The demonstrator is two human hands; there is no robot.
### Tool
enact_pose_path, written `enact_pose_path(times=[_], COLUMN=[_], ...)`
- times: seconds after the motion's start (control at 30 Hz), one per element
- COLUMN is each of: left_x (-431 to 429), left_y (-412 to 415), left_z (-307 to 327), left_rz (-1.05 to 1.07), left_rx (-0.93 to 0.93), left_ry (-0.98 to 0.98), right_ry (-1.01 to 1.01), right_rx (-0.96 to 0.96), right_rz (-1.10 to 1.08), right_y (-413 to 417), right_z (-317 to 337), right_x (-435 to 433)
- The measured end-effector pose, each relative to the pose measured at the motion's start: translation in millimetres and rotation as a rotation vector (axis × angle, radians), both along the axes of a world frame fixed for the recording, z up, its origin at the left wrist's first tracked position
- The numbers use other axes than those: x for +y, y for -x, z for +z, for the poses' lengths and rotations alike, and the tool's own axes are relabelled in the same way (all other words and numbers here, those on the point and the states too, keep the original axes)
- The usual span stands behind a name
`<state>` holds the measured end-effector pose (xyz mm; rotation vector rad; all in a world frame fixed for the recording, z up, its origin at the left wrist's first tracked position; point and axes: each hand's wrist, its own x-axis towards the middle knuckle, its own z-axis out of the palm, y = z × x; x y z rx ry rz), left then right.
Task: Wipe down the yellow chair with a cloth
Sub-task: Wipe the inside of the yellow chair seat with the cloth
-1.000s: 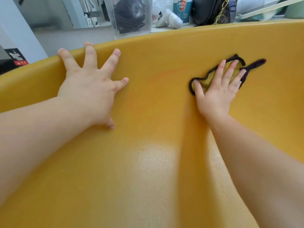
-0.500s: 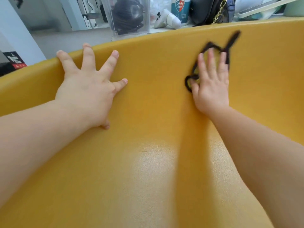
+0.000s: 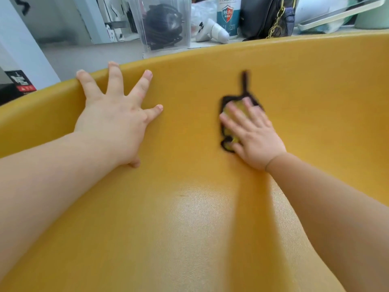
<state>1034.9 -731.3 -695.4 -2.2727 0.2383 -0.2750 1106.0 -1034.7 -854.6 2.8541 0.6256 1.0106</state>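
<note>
The yellow chair (image 3: 189, 207) fills most of the view, its curved backrest rising to a rim across the top. My left hand (image 3: 113, 121) lies flat on the backrest with fingers spread, the fingertips over the rim, holding nothing. My right hand (image 3: 252, 133) presses a small yellow cloth with a black edge (image 3: 228, 127) flat against the backrest, right of centre. A thin black strip of the cloth sticks up above my fingers. The hand and cloth are blurred by motion. Most of the cloth is hidden under my palm.
Behind the chair's rim stands a table with a clear plastic box (image 3: 164, 24) holding dark items, a white controller (image 3: 212, 31), a sanitiser bottle (image 3: 228, 15), a black bag with a gold chain (image 3: 267, 15) and a tablet (image 3: 341, 13).
My right hand has slid the cloth left and down the backrest, from high near the rim to mid-height. My left hand has stayed in place.
</note>
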Motion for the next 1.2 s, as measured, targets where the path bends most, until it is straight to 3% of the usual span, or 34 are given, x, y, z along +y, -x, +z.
enact_pose_path(times=[0.1,0.17,0.2,0.27,0.37,0.4,0.47,0.53,0.63,0.7,0.77,0.83,0.93,1.0,1.03,1.13,1.2], left_x=[0,2,3,3,-1,-2,1,15,45,57,62,61,65,65,64,62,64], left_y=[0,1,1,1,4,4,6,12,22,25,23,21,20,19,20,20,20], left_z=[-2,-2,-2,-1,3,6,19,38,59,61,58,57,56,58,59,62,60], left_rz=[0.014,0.018,0.016,0.012,0.022,0.013,-0.023,-0.025,0.096,0.161,0.171,0.174,0.168,0.174,0.173,0.153,0.162], left_rx=[0.000,0.000,0.001,0.008,0.033,0.051,0.089,0.085,-0.002,0.033,0.098,0.142,0.149,0.171,0.186,0.194,0.185], left_ry=[0.005,0.011,0.015,0.020,0.024,0.030,0.055,0.094,0.147,0.225,0.285,0.314,0.296,0.324,0.347,0.370,0.350], right_ry=[-0.631,-0.776,-0.693,-0.395,-0.028,0.069,0.120,-0.051,-0.425,-0.648,-0.714,-0.584,-0.090,0.114,0.095,-0.434,-0.773], right_rx=[0.026,0.107,0.134,0.239,0.301,0.252,0.159,0.111,0.100,0.104,0.081,0.028,-0.078,-0.153,-0.183,-0.171,-0.117], right_rz=[-0.430,-0.504,-0.400,0.020,0.407,0.419,0.243,-0.016,-0.283,-0.357,-0.305,-0.077,0.380,0.415,0.325,-0.105,-0.296], right_y=[10,24,38,81,96,81,46,31,25,14,6,12,23,-3,-16,-39,-35], right_z=[-1,1,-6,-30,-41,-39,-37,-27,-11,13,36,47,50,67,75,96,99], right_x=[43,105,137,184,153,125,66,30,62,111,161,203,220,183,162,123,147])
